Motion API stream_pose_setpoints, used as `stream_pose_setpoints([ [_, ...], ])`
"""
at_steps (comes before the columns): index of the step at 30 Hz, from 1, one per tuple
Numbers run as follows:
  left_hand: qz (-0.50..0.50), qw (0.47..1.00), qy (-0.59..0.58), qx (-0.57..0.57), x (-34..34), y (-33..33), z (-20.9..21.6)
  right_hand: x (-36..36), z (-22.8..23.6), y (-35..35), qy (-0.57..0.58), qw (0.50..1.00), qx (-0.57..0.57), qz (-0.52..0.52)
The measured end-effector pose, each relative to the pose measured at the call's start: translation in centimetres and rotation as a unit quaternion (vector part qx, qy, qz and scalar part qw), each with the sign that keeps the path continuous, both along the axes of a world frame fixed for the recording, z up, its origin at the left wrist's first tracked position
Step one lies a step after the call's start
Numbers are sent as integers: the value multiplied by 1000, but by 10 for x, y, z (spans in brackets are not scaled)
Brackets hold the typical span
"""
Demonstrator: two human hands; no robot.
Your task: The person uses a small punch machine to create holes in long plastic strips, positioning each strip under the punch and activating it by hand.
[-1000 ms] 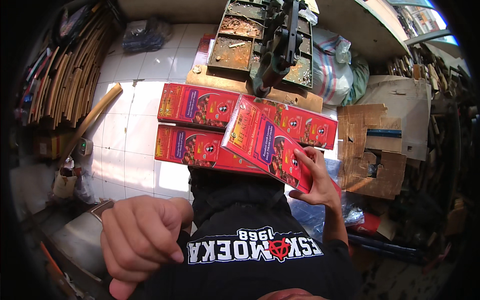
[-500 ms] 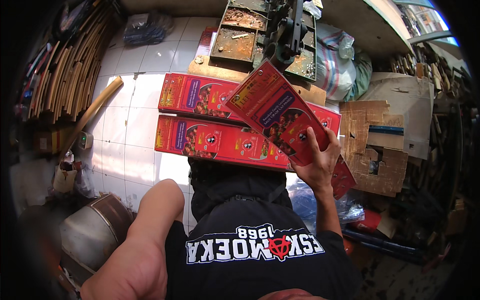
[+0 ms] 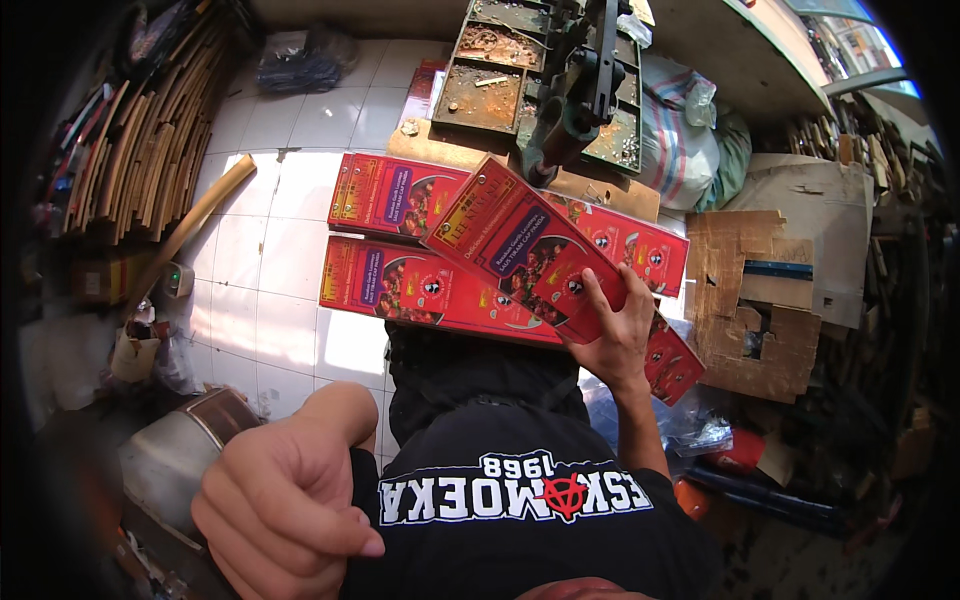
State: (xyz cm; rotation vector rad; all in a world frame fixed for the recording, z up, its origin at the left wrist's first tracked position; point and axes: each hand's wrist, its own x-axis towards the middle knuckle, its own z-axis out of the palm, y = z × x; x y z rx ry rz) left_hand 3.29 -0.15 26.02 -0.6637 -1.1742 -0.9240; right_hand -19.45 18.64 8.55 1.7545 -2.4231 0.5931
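Note:
My right hand (image 3: 622,335) grips the near right side of a long red printed panel (image 3: 545,262), its fingers spread over the face. The panel has metal eyelets at one end and lies slanted across two stacks of similar red panels, a near stack (image 3: 385,285) and a far stack (image 3: 375,195). Its eyelet end points toward a dark metal press (image 3: 575,110). At the lower left, my left hand (image 3: 285,500) is raised close to me, away from the panels, with its fingers curled into a fist. Its palm is hidden, so I cannot see what it holds, if anything.
A compartmented tray (image 3: 480,95) with small bits surrounds the press. Right of it lie a striped sack (image 3: 672,130) and worn cardboard (image 3: 745,350). Boards (image 3: 140,140) lean at the far left, and a wooden strip (image 3: 205,205) slants over the tiled floor. A rounded metal object (image 3: 185,450) stands lower left.
My left hand has come into view at the lower left as a fist. The held panel and my right hand have shifted slightly left and nearer, while the whole view has moved a little.

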Motion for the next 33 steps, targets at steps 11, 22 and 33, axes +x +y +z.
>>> stream_pose_setpoints([
  [11, -61, 696, -515, 496, 32, -14, -176, 19, -9, -78, -49, 992, 39, 107],
  [22, 12, 673, -572, 469, 27, -12, -193, 12, -21, -115, 5, 990, 106, 92],
  [33, 455, 593, -613, 256, 36, -55, -228, -59, -36, 2, -24, 991, 47, -121],
])
